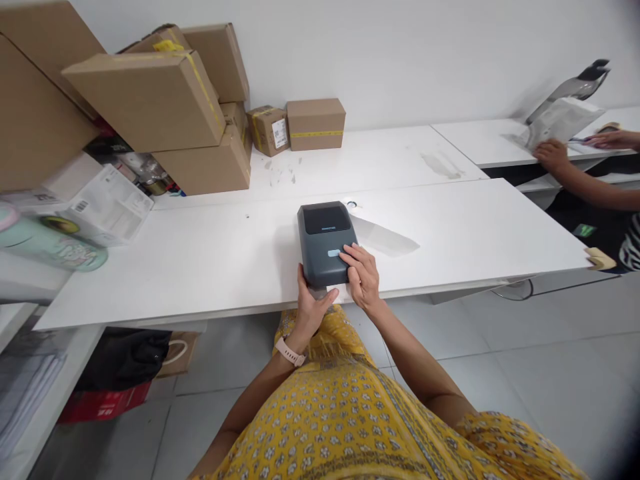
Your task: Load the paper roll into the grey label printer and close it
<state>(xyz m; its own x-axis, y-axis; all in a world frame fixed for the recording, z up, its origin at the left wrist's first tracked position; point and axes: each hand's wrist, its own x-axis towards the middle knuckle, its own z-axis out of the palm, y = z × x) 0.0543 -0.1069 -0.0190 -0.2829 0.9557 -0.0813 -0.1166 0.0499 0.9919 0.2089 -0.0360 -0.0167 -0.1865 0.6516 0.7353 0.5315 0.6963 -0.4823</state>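
A dark blue-grey label printer (pixel 325 250) with a black window and a light button is at the front edge of the white table. My left hand (pixel 313 307) grips its near left corner, thumb across the front and a finger up the side. At the near right corner, my right hand (pixel 363 275) holds the printer, with fingertips resting on top close to the button. A small white paper piece (pixel 337 292) shows at the printer's front, between my hands. Behind it a translucent white strip (pixel 385 237) trails over the table to the right.
Cardboard boxes (pixel 150 100) are stacked at the left, with two smaller boxes (pixel 316 125) against the wall. A mint bottle (pixel 55 243) lies at the table's left end. At the far right, another person's hands (pixel 553 155) are by a white bag (pixel 565 121).
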